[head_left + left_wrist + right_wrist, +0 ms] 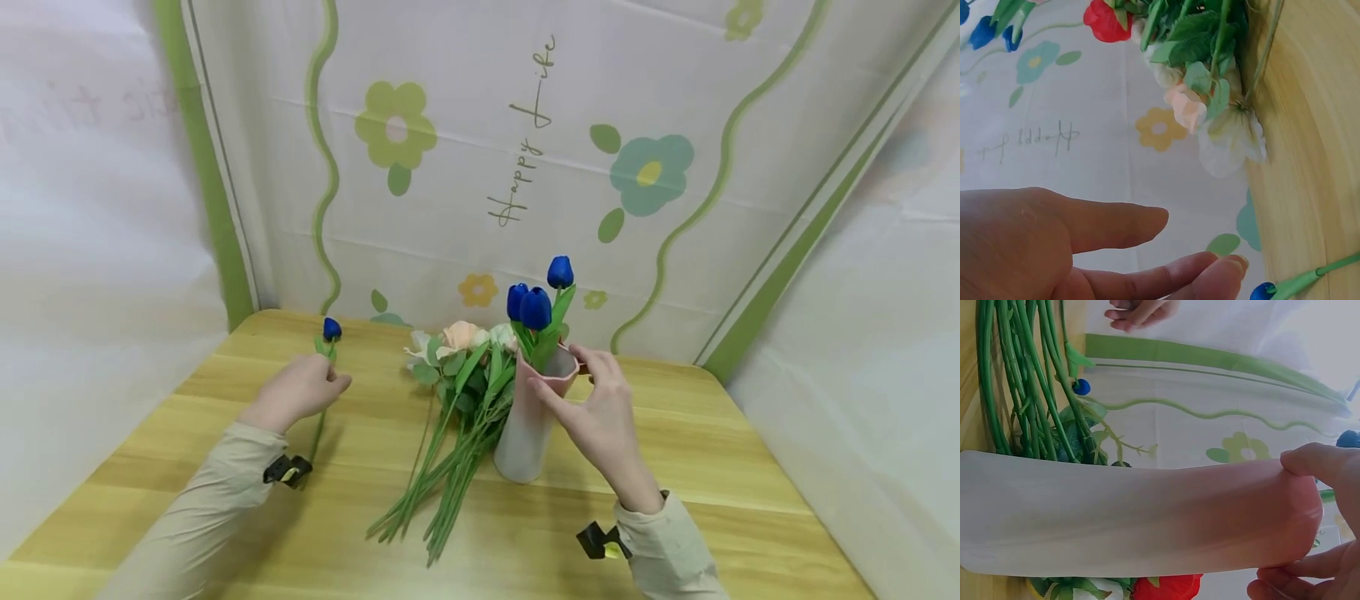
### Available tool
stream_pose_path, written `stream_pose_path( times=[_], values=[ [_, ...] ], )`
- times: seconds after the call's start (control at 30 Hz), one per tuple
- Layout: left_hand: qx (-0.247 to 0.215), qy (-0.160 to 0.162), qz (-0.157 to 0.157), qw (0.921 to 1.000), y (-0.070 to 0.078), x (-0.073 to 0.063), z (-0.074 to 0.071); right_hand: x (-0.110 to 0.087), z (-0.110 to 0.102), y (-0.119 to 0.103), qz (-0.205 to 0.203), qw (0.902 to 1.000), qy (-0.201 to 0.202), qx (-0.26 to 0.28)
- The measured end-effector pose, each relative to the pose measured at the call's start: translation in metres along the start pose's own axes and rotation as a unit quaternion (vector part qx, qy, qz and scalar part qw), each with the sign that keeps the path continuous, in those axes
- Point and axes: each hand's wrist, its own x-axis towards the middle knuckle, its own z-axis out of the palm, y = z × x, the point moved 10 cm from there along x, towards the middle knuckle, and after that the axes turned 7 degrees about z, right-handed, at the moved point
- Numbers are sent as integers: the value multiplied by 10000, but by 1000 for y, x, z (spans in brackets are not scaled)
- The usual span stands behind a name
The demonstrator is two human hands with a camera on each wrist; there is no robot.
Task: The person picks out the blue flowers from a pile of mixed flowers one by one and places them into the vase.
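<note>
My right hand (600, 408) grips the pink-and-white vase (522, 437) near its rim, with thumb and fingers on opposite sides. In the right wrist view the vase (1116, 512) spans the frame, its pink end between thumb and fingers. Three blue tulips (536, 309) with green leaves stand in it. On the left, a single blue tulip (332, 329) lies on the table, and my left hand (300, 390) hovers over its stem. The left wrist view shows a gap between the left thumb and fingers, the tulip's blue head (1264, 291) just below them.
A bunch of artificial flowers lies left of the vase, with a peach bloom (461, 334) at the back and long green stems (442, 483) toward the front. A red flower (1108, 22) shows in the left wrist view. Behind the wooden table (360, 467) hangs a printed cloth (465, 167).
</note>
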Motion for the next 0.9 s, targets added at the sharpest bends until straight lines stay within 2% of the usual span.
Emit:
stream_pose_path(
  times=[0.13,0.33,0.47,0.67,0.9],
  values=[
    [55,-130,-246,9996,-8,-1,0,0,-2,-2,-4,10000,1,-16],
    [262,-494,-729,9958,-27,-1,11,0,-4,-4,3,9999,-30,-101],
    [300,-456,-885,9946,-38,0,16,0,-4,-5,12,9998,-111,-162],
    [377,-360,-954,9941,-51,3,18,1,-3,-4,42,9996,-169,-207],
    [374,-477,-1271,9900,-69,7,33,-1,-2,-2,120,9995,-195,-212]
  ],
)
